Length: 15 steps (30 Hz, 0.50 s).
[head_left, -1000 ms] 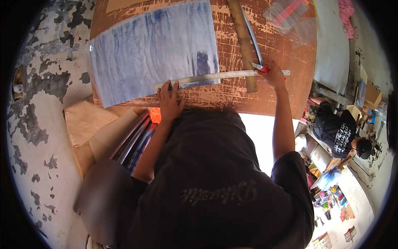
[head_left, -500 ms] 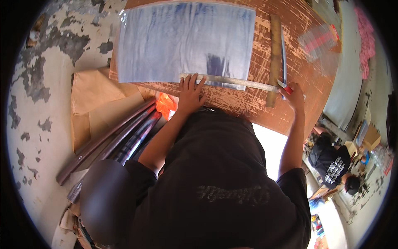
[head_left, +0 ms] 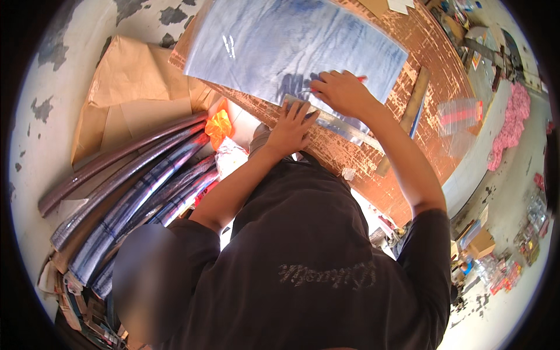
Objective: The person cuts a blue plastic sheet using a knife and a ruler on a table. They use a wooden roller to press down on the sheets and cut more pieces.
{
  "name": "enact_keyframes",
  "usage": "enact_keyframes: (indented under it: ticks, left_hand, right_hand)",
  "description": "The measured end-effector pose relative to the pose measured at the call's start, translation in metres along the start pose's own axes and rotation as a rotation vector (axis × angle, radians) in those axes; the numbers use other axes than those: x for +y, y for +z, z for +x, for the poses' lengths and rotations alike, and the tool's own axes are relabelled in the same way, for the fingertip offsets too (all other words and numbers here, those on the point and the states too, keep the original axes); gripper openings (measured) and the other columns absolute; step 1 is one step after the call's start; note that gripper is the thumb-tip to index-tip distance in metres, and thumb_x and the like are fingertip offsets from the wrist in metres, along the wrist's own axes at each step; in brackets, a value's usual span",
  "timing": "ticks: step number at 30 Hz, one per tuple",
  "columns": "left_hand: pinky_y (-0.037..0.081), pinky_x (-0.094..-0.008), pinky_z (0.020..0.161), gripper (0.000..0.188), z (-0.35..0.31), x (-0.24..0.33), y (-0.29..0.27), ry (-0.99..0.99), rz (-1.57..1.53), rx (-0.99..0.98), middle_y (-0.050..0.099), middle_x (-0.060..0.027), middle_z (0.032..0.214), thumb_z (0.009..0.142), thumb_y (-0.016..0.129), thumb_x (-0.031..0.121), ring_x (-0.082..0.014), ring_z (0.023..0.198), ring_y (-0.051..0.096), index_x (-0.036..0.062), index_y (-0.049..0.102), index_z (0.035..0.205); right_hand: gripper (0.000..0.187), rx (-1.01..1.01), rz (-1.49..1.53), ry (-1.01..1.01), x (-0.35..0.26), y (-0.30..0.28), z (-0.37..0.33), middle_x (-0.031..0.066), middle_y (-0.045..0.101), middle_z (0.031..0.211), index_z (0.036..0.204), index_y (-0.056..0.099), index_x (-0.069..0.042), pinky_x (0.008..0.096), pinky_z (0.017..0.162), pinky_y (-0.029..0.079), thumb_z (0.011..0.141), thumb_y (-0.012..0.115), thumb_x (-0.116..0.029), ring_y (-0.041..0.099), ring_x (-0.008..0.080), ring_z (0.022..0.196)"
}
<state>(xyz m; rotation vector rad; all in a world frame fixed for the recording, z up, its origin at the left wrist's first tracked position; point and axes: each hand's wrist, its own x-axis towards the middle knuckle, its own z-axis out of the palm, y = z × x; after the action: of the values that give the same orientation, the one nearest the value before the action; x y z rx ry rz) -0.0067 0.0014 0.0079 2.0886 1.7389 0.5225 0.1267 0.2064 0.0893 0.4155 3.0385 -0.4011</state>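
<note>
Your left hand [head_left: 290,129] has its fingers spread and laid over the ruler [head_left: 344,126], nothing gripped. Looks like a press-down hold, presumably so the ruler can't skate on the slick film. Your right hand [head_left: 344,93] has its fingers curled around a red tool [head_left: 362,78]; bits of red show on both sides of the hand, but I can't make out the working end or whether it touches anything.

Ruler lies along the near edge of the blue-grey film sheet [head_left: 280,46] and runs past its right side onto bare bench [head_left: 385,186]. That overrun likely gives you guidance right to the film's edge. Film is flat on the bench, near edge toward your body, probably for easy reach and sight.

Right of the film: wooden strip [head_left: 416,96], angled, just beside it, apparently parked out of the way. Beyond that, clear plastic bags [head_left: 458,116] with a red band.

Off the bench to your left: film rolls [head_left: 137,198] side by side, an orange bag [head_left: 219,124] at their near-bench ends, folded brown paper [head_left: 137,76] behind. Probably stowed there to leave the worktop free.
</note>
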Motion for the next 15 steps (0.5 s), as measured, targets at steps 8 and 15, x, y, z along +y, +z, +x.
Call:
enact_keyframes:
  ticks: [8,15]
  left_hand:
    - [0.025,-0.0695,0.124,0.075,-0.009,0.001,0.0,-0.039,-0.032,0.018,0.045,-0.0185,0.154,0.081,0.074,0.031,-0.0437,0.145,0.038,0.0117,0.055,0.151]
    - [0.025,-0.0695,0.124,0.076,-0.007,0.002,-0.002,-0.046,-0.004,0.008,0.044,-0.0169,0.153,0.079,0.076,0.031,-0.0417,0.144,0.038,0.0119,0.056,0.15]
  right_hand:
    - [0.036,-0.495,-0.205,-0.29,-0.014,0.014,0.109,0.0039,0.071,0.098,0.105,0.076,-0.015,0.0438,0.087,0.053,0.107,0.056,-0.045,0.071,0.0255,0.1]
    - [0.04,-0.686,-0.173,-0.269,-0.014,0.016,0.137,0.0068,0.072,0.09,0.094,0.078,-0.012,0.0454,0.085,0.053,0.103,0.061,-0.046,0.071,0.0287,0.097]
